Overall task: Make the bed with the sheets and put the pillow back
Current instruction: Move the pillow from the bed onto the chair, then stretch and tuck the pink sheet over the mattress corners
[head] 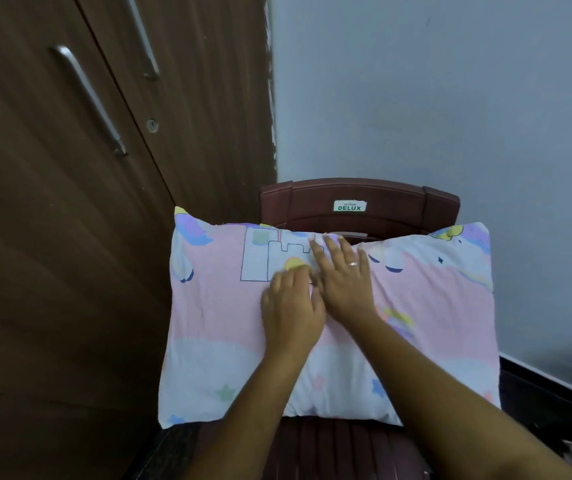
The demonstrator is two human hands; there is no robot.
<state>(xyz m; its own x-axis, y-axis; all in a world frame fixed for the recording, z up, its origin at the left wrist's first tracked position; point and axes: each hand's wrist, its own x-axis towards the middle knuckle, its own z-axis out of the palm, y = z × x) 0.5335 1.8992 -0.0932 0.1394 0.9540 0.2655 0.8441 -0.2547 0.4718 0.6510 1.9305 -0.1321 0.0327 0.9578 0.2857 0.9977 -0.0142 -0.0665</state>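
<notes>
A pillow [416,306] in a pink, white and lilac printed case lies across the seat of a dark red plastic chair [360,202]. My left hand [291,306] rests on the middle of the pillow with its fingers bent down into the cloth. My right hand [343,275] lies flat beside it, fingers straight and reaching toward the pillow's far edge; a ring is on one finger. The two hands touch each other. No bed or sheet is in view.
A brown wooden wardrobe [70,237] with metal handles stands close on the left. A grey-blue wall [451,98] is behind and to the right of the chair. Dark floor [554,403] shows at the right.
</notes>
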